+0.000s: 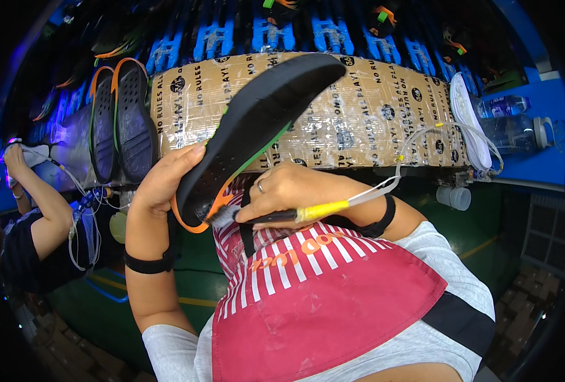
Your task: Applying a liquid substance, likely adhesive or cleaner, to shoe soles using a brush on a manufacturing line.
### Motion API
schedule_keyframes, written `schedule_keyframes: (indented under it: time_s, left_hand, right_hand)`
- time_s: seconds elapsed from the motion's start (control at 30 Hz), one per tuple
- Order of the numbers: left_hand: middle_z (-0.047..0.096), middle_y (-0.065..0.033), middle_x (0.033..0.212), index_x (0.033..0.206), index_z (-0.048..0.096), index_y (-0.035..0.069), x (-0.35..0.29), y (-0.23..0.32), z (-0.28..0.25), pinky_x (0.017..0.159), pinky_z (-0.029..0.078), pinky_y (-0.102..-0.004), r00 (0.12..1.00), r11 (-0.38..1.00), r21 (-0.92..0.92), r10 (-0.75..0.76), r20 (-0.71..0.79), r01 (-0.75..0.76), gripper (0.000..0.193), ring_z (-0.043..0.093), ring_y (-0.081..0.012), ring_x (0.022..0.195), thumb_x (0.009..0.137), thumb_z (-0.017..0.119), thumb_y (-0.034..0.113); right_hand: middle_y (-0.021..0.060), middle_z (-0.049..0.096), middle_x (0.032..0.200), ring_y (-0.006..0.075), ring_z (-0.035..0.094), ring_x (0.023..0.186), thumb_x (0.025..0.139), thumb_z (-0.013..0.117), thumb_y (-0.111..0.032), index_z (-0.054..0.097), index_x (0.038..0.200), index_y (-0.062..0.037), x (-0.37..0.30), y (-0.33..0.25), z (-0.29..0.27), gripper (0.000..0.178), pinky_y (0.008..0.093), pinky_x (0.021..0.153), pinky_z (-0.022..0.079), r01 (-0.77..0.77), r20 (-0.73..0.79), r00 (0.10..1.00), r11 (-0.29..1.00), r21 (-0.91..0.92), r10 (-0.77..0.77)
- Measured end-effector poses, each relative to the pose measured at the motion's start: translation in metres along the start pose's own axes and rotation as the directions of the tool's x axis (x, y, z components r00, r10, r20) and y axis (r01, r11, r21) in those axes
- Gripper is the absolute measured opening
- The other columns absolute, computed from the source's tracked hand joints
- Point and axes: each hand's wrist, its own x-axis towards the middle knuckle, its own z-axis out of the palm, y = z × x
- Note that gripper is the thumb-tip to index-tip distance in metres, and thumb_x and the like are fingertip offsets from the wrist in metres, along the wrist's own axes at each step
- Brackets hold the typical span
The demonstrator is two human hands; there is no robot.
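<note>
My left hand [171,175] grips a black shoe sole [250,118] by its side, its fingers wrapped round the edge. The sole has green and orange trim along its rim and is tilted, with its orange end low and close to me. My right hand [282,194] is closed on a glue brush [276,218] with a black handle, yellow tape and a pale tube trailing from its back end. The bristles touch the inside of the sole at the orange end.
Two dark soles with orange rims [136,121] stand left of the cardboard-covered bench [359,127]. Beyond it runs a conveyor with blue racks [273,37]. At right are a white sole [468,121] and a clear bottle [515,132]. A co-worker's arm [43,197] shows at far left.
</note>
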Motion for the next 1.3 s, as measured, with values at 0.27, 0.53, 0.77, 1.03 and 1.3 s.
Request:
schedule_keyframes:
  time_s: [0.27,0.53,0.77,1.03,1.3]
  left_hand:
    - [0.057,-0.0154,0.116,0.124,0.046,-0.002,0.021,-0.034,0.006,0.09,0.047,-0.0376,0.932,0.79,-0.494,0.292,-0.217,-0.363,0.046,0.06,-0.0238,0.101,0.097,0.036,0.034]
    - [0.038,-0.0166,0.137,0.136,0.035,0.007,0.016,-0.031,0.028,0.104,0.024,-0.0579,0.729,0.404,-0.681,0.623,-0.285,-0.611,0.055,0.039,-0.0323,0.124,0.095,0.035,0.044]
    - [0.035,-0.0258,0.135,0.138,0.029,0.003,0.014,-0.062,0.049,0.096,0.035,-0.0604,0.922,0.54,-0.762,0.337,-0.194,-0.357,0.075,0.037,-0.0432,0.124,0.088,0.033,0.059]
    - [0.041,-0.0242,0.131,0.138,0.032,0.01,0.03,-0.107,0.042,0.095,0.037,-0.0596,0.905,0.465,-0.866,0.424,0.035,-0.184,0.087,0.041,-0.0437,0.12,0.078,0.037,0.072]
    - [0.039,-0.0225,0.133,0.138,0.031,0.012,0.043,-0.132,0.04,0.097,0.035,-0.059,0.908,0.453,-0.88,0.413,0.066,-0.142,0.087,0.039,-0.0426,0.122,0.077,0.039,0.073]
  right_hand:
    - [0.0103,0.066,0.074,0.0191,0.062,0.062,0.071,0.074,-0.01,0.069,0.093,-0.0052,-0.014,-0.005,-0.035,0.023,0.0273,0.056,0.046,-0.168,-0.415,0.875,0.96,0.226,0.25]
    - [0.0132,0.066,0.082,0.0145,0.062,0.069,0.072,0.069,-0.004,0.065,0.098,0.0048,-0.027,-0.014,-0.049,0.027,0.0247,0.061,0.048,-0.294,-0.574,0.717,0.918,0.265,0.396]
    - [0.012,0.068,0.086,0.0126,0.064,0.073,0.075,0.069,-0.005,0.065,0.1,0.0037,-0.03,-0.014,-0.046,0.026,0.023,0.068,0.05,-0.335,-0.604,0.613,0.86,0.386,0.51]
    - [0.0093,0.067,0.085,0.0089,0.062,0.074,0.079,0.064,-0.002,0.064,0.097,0.0039,-0.006,-0.019,-0.039,0.02,0.0214,0.064,0.051,-0.315,-0.53,0.584,0.773,0.55,0.615]
    - [0.0115,0.065,0.073,0.0169,0.063,0.063,0.075,0.068,-0.012,0.066,0.087,0.0013,0.042,-0.008,-0.026,0.018,0.0276,0.058,0.048,-0.184,-0.811,0.402,0.905,0.384,0.426]
